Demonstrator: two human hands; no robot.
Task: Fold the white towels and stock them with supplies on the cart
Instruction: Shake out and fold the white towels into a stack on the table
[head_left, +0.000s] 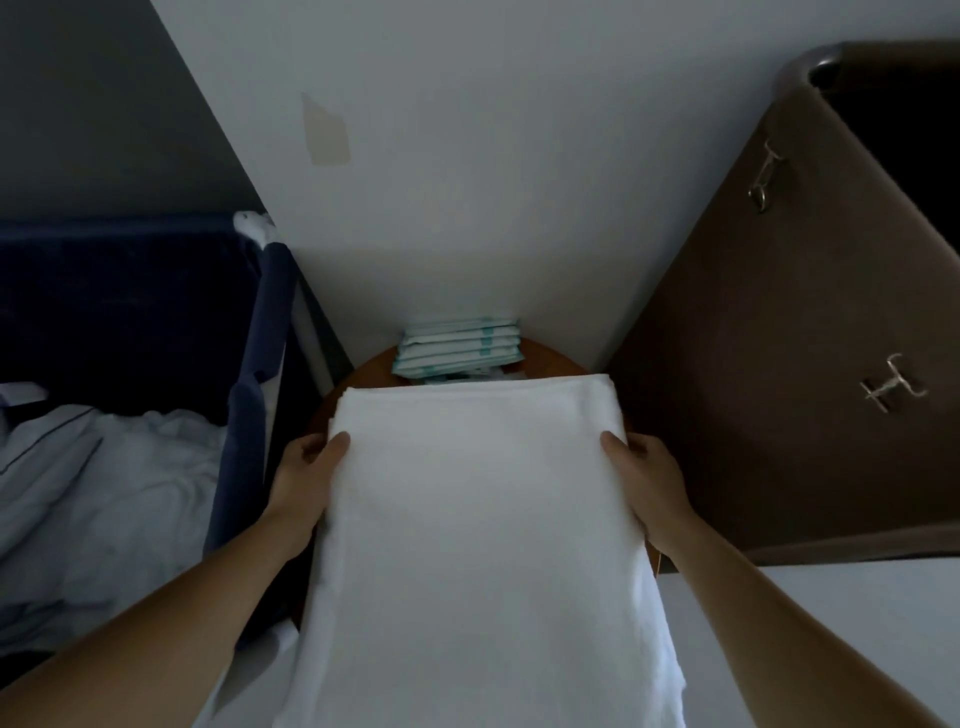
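Left grip (306, 478) and right grip (644, 483) clasp towel (478, 519) sides; length points toward wall (467, 156).

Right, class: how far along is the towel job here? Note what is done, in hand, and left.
Done: the white towel looks folded, and a stack of packets sits behind it on the brown surface. In hand: the left hand and right hand grip the towel's sides. Left: setting it down; crumpled white linen lies in the blue hamper.

The brown, rounded cart top (372, 370) carries a stack of teal-marked packets (457, 347) at its far edge and a folded white towel (478, 493) just nearer.
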